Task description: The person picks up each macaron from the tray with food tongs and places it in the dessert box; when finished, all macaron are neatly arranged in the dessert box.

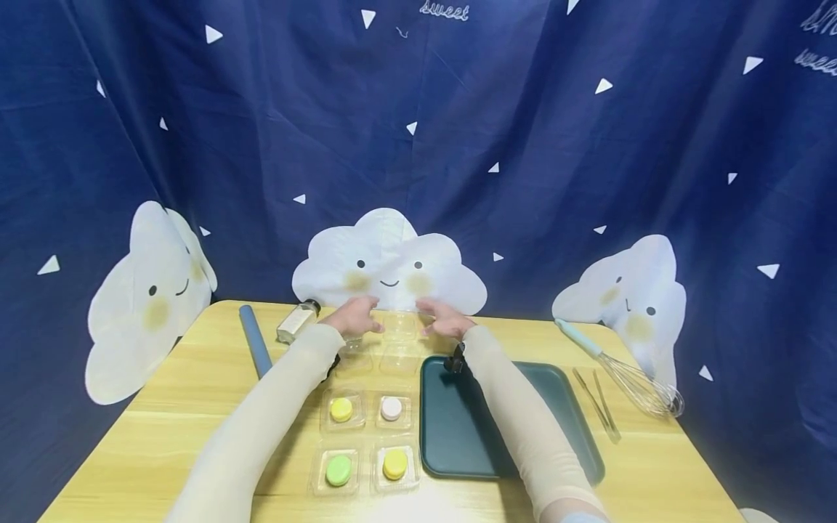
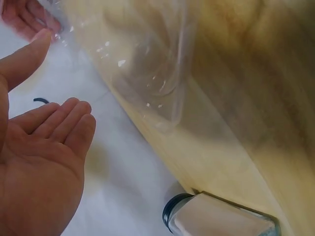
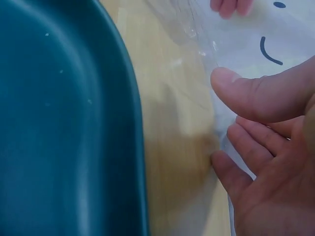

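Observation:
A clear plastic macaron box [image 1: 369,428] lies on the table, with square compartments in two columns. Its near compartments hold a green macaron [image 1: 338,471], a pale pink macaron [image 1: 391,408] and two yellow ones, such as the yellow macaron [image 1: 395,463]. Beyond them is a clear plastic section [image 1: 399,357] without macarons. My left hand [image 1: 355,317] is at the left of its far end, and my right hand [image 1: 446,318] is at the right. Both hands have relaxed fingers and grip nothing. In the left wrist view, the clear plastic [image 2: 152,83] is beside the left thumb; contact is unclear.
A dark green tray [image 1: 458,450] lies under my right forearm. Farther right are tongs [image 1: 598,407] and a whisk [image 1: 621,370]. On the left lie a blue-grey rod [image 1: 255,340] and a black-capped jar [image 1: 296,322]. A cloud-patterned curtain [image 1: 392,145] hangs behind the table.

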A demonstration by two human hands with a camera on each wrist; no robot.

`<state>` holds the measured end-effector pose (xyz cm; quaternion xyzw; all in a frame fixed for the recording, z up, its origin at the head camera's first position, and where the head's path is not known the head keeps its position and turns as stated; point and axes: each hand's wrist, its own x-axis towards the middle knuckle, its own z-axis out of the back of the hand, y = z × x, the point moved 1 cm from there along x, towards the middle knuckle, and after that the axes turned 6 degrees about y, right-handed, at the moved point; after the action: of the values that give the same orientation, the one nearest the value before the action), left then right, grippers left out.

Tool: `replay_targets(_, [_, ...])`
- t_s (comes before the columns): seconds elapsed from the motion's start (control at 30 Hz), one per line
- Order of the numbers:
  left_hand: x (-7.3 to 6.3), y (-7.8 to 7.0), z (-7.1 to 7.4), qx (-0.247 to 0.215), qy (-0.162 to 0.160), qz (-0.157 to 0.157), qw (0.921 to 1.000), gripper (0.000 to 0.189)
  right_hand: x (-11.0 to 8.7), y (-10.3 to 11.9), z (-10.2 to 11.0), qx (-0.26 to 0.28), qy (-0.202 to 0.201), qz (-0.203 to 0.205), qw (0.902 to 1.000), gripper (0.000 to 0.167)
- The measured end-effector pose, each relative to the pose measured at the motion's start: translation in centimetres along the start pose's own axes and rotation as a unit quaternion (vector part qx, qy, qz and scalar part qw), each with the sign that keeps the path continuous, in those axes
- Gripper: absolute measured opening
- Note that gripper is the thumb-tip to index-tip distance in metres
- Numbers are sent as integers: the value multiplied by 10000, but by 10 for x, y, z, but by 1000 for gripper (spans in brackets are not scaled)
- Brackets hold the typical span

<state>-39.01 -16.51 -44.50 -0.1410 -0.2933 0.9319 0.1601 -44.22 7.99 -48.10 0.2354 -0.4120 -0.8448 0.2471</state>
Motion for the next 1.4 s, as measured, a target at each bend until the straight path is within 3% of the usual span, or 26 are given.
replay_targets(0.4, [3,-6,-11,532,147,139,9984,78,5,10,-8,-154,85,-72,9998,89])
replay_targets(0.83, [5,-7,-16,586,124,230,9979,75,8,11,-13,-148,11,-85,9999,86])
replay_targets(1.1, [7,-1,-14,368,-65,-10,9993,74,7,20,-12,-164,-110,145,9997,78])
replay_targets(1.4, [-5,0,-4,-164,-238,-238,9993,73,-2,36,-13,-179,-504,385,9978,73])
